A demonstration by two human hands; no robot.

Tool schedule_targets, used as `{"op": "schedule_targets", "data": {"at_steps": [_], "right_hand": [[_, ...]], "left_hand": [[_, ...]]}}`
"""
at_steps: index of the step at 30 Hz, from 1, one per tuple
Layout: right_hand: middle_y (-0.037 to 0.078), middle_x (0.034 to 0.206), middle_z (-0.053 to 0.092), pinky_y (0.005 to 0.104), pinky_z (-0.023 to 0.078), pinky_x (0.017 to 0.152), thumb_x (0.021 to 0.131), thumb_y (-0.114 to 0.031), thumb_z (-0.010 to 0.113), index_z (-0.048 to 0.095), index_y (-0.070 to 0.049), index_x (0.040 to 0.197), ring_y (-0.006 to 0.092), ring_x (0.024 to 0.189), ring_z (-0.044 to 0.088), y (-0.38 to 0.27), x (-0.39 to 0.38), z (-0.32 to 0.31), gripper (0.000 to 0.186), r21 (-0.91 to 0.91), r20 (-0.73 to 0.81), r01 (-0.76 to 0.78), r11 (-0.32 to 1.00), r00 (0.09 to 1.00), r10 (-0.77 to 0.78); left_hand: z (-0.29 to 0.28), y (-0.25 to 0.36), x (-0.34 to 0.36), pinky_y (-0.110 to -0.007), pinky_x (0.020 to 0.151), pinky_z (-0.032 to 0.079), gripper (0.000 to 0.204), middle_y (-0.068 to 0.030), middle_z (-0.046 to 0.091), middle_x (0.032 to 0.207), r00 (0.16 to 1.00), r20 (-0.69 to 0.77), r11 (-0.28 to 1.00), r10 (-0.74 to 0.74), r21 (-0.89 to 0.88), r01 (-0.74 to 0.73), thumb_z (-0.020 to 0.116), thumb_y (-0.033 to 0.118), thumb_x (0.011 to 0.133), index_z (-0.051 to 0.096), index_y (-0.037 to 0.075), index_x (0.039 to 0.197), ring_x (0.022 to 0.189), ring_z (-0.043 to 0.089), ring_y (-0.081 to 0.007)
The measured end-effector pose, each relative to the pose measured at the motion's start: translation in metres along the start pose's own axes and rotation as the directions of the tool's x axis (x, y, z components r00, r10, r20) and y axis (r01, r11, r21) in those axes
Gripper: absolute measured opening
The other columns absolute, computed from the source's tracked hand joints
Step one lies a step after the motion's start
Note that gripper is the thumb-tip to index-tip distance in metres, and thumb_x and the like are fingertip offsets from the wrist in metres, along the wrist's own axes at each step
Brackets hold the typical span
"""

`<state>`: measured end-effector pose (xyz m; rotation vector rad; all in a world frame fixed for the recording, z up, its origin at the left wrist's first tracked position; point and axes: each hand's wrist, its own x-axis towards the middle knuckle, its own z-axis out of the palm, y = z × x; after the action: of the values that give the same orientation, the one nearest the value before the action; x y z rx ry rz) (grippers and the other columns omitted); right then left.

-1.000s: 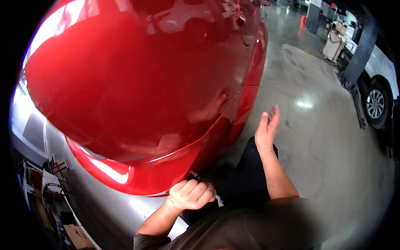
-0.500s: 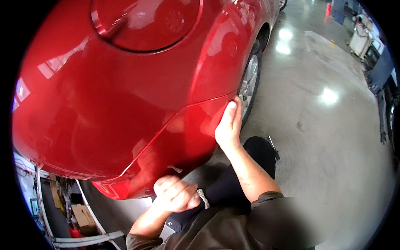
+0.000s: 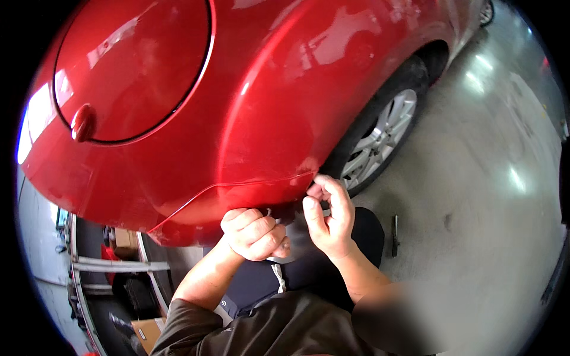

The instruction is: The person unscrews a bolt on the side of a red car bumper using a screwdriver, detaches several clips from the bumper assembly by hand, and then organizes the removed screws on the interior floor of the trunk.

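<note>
The red car's rear bumper (image 3: 249,196) meets the fender (image 3: 267,130) along a thin curved seam. My left hand (image 3: 255,234) is closed in a fist just below the bumper's painted surface; a small thin tip pokes out at its top, but what it belongs to is hidden. Beside the wheel arch, my right hand (image 3: 332,219) has its thumb apart from its curled fingers. Those fingertips are at the bumper's corner, where the seam ends, and nothing shows between them and the thumb.
Right of the bumper stands the wheel (image 3: 380,139) with silver spokes. A slim tool (image 3: 395,236) with a dark end lies on the grey floor (image 3: 475,237) by my knee. A metal-framed rack (image 3: 119,265) with boxes is at the lower left. The round fuel door (image 3: 136,65) sits flush above.
My view has shifted, so more of the wheel shows. My right hand has gone from lying flat on the bumper corner to curling its fingers at its edge. My left fist is closer to the bumper.
</note>
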<state>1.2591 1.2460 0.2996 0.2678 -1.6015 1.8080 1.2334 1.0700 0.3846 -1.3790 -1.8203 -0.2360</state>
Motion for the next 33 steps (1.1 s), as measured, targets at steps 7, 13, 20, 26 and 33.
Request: {"op": "schedule_targets", "data": {"at_steps": [7, 13, 20, 26, 33], "right_hand": [[0.010, 0.090, 0.065, 0.0289, 0.053, 0.068, 0.098, -0.011, 0.071, 0.063, 0.005, 0.119, 0.0168, 0.074, 0.065, 0.012, 0.025, -0.011, 0.027, -0.077, 0.123, -0.074, 0.994, 0.989, 0.083], [0.011, 0.098, 0.072, 0.0274, 0.056, 0.068, 0.096, -0.009, 0.071, 0.070, -0.003, 0.117, 0.0137, 0.076, 0.069, 0.083, -0.074, -0.073, 0.022, -0.136, 0.067, -0.454, 0.881, 0.883, 0.465], [0.018, 0.096, 0.072, 0.0441, 0.055, 0.082, 0.091, -0.019, 0.070, 0.068, -0.004, 0.116, 0.0369, 0.086, 0.069, 0.186, -0.271, -0.285, 0.029, -0.667, -0.426, -0.711, 0.223, 0.610, 0.668], [0.025, 0.125, 0.062, 0.0504, 0.051, 0.098, 0.088, -0.025, 0.076, 0.057, -0.003, 0.132, 0.0429, 0.116, 0.061, 0.220, -0.296, -0.310, 0.053, -0.767, -0.476, -0.641, -0.028, 0.539, 0.695], [0.024, 0.122, 0.058, 0.0505, 0.053, 0.098, 0.084, -0.027, 0.080, 0.054, -0.004, 0.123, 0.0443, 0.115, 0.061, 0.253, -0.267, -0.286, 0.052, -0.790, -0.456, -0.593, -0.157, 0.397, 0.797]], "left_hand": [[0.013, 0.001, -0.005, -0.025, 0.056, 0.040, 0.013, 0.0081, 0.057, 0.073, 0.999, 0.041, 0.999, -0.022, 0.049, 0.020, 0.068, 0.031, 0.083, 0.063, 0.021, 0.075, 0.057, 0.052, -0.0101], [0.009, 0.004, -0.035, -0.034, 0.058, 0.045, 0.013, 0.0002, 0.061, 0.079, 0.974, 0.201, 0.991, -0.100, 0.107, 0.080, 0.063, 0.027, 0.085, 0.064, 0.014, 0.083, 0.057, 0.054, -0.0190], [0.029, 0.002, -0.022, -0.031, 0.052, 0.043, 0.016, -0.0044, 0.062, 0.071, 0.971, 0.234, 0.992, -0.055, 0.127, 0.025, 0.056, 0.022, 0.089, 0.059, 0.010, 0.078, 0.052, 0.053, -0.0193], [0.023, 0.006, -0.033, -0.036, 0.056, 0.050, 0.022, -0.0073, 0.062, 0.071, 0.929, 0.357, 0.984, -0.095, 0.176, 0.033, 0.051, 0.021, 0.094, 0.058, 0.006, 0.080, 0.058, 0.060, -0.0234], [0.034, 0.002, -0.039, -0.033, 0.059, 0.052, 0.020, -0.0044, 0.063, 0.074, 0.942, 0.326, 0.981, -0.083, 0.192, 0.020, 0.055, 0.024, 0.091, 0.061, 0.010, 0.080, 0.060, 0.062, -0.0209]]}}
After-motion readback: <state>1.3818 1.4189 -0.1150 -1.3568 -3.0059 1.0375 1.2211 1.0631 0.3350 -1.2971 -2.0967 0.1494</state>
